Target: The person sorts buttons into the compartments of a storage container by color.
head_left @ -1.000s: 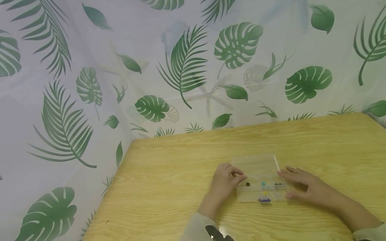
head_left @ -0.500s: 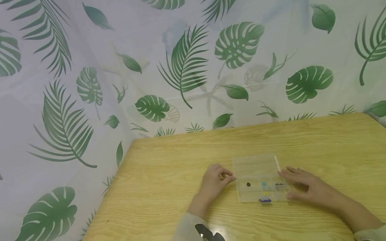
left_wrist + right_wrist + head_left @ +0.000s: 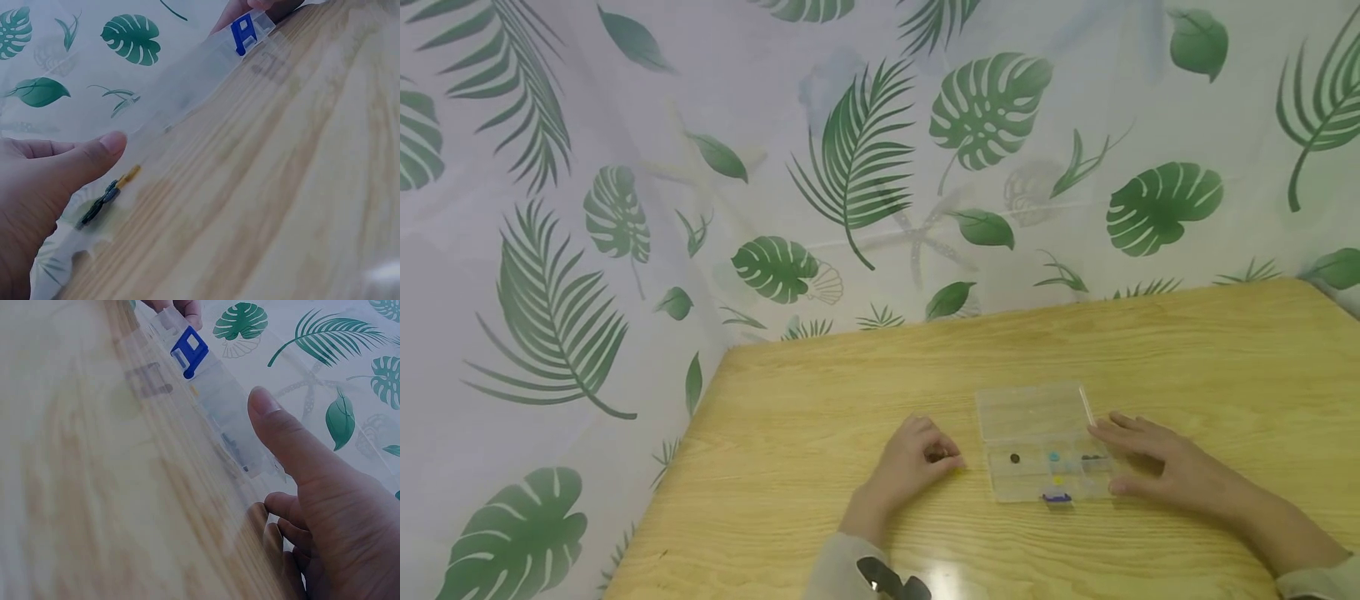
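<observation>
A clear plastic compartment box (image 3: pixel 1022 487) lies on the table with its lid (image 3: pixel 1033 410) swung back. Inside are a small black round piece (image 3: pixel 1015 458), a light-blue one (image 3: pixel 1054 457), a yellow one (image 3: pixel 1057 481) and dark ones (image 3: pixel 1092 457). My left hand (image 3: pixel 910 462) is left of the box, fingers bent over small loose pieces. The left wrist view shows these as yellow (image 3: pixel 129 175) and dark pieces (image 3: pixel 99 205) on the wood, below my thumb. My right hand (image 3: pixel 1165 462) lies along the box's right side, thumb and fingers spread at its edge.
A blue latch (image 3: pixel 190 351) sticks out from the box's front side. The wood-grain table (image 3: pixel 820 417) ends at the back against a leaf-printed curtain (image 3: pixel 880 150), which also covers the left side.
My left hand has withdrawn from above the box's left compartment and moved left and slightly down to the loose pieces. The black piece stays in the box. My right hand has kept its place.
</observation>
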The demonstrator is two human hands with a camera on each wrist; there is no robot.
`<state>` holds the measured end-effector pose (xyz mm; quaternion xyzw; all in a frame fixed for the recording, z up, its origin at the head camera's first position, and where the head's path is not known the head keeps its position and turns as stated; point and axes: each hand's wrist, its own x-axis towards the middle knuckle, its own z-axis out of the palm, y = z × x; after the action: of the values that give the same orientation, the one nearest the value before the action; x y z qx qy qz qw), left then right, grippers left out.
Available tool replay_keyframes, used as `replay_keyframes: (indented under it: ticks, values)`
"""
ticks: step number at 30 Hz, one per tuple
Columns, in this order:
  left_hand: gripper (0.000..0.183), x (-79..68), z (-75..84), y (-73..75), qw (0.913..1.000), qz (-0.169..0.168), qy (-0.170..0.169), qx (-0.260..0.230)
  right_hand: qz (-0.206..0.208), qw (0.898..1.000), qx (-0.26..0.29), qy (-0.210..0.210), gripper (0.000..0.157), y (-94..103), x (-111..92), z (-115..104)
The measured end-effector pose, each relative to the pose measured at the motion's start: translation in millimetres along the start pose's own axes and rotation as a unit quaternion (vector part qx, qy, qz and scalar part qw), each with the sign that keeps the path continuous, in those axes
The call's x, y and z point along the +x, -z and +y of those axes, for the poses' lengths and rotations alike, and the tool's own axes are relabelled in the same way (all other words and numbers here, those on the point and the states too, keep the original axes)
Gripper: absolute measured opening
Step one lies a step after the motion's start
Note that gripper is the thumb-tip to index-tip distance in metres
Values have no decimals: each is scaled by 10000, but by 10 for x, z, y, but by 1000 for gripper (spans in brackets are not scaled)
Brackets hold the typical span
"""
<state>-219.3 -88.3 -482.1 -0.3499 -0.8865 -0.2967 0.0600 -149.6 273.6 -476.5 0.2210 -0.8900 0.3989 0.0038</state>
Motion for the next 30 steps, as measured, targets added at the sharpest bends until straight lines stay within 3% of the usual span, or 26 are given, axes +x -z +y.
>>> replay_keyframes:
  ticks: [4,9,19,30]
  values:
    - [22,-39,-53,23,9996,-210,-190,-86,9,10000,-12,23,64,-5,2,0]
    - [24,-74,-73,57,9982,-328,-471,158,-1,10000,6,-2,64,-11,5,32]
    - [17,-61,-77,40,9934,-169,-1127,105,-40,10000,71,-36,63,-7,-3,16]
    - [14,-67,-81,27,9935,-162,-1119,163,-69,10000,50,-25,64,-11,-2,27]
